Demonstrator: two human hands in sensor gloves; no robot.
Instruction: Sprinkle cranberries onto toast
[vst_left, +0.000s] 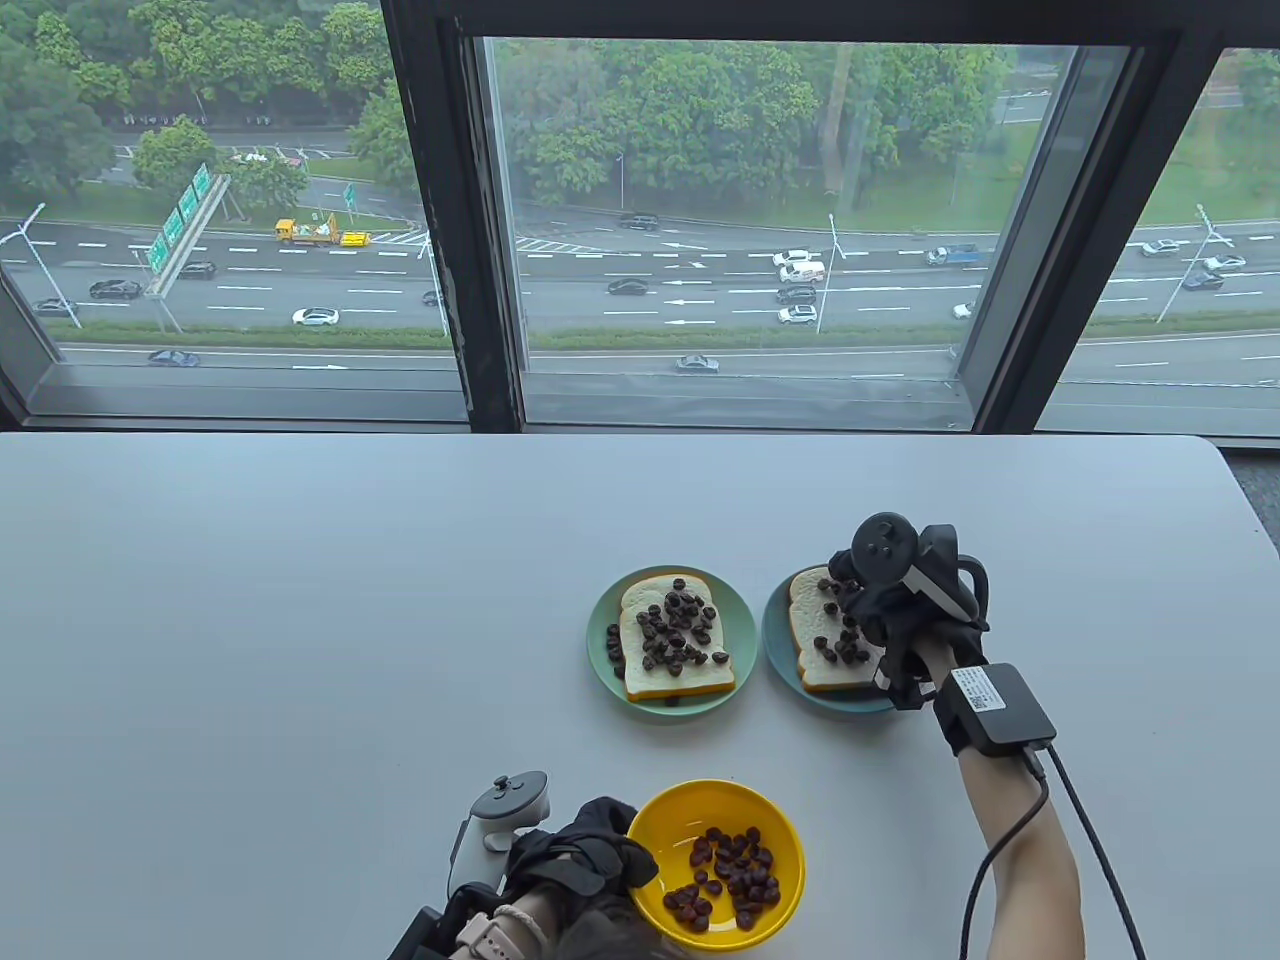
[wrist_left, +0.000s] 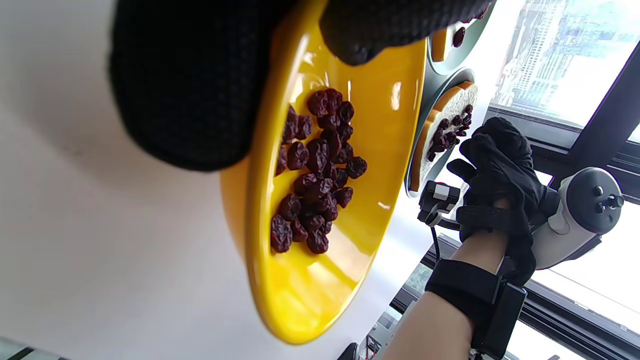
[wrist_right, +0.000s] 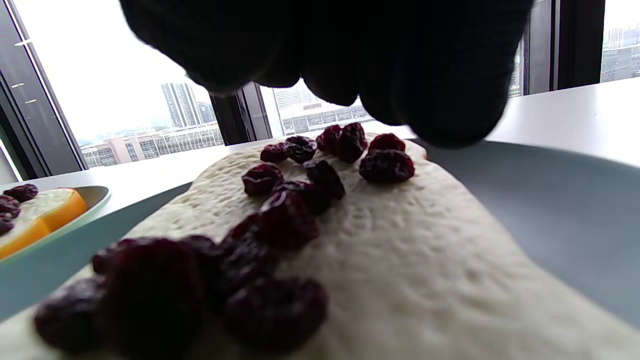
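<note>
The right hand (vst_left: 890, 620) hangs low over the right-hand toast (vst_left: 835, 635), fingers bunched downward just above the cranberries (wrist_right: 320, 165) already lying there; whether they pinch any I cannot tell; the toast lies directly beneath the fingertips. The yellow bowl (vst_left: 785, 900), nearer than that toast, is held at its rim by the left hand (vst_left: 590, 860).

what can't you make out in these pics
- Whether the right hand holds any cranberries: its fingers curl down, dark, in every view.
- Right toast: its right part is hidden by that hand in the table view.
- Left hand on the yellow bowl: its hold is partly cut off by the table view's bottom edge.
</note>
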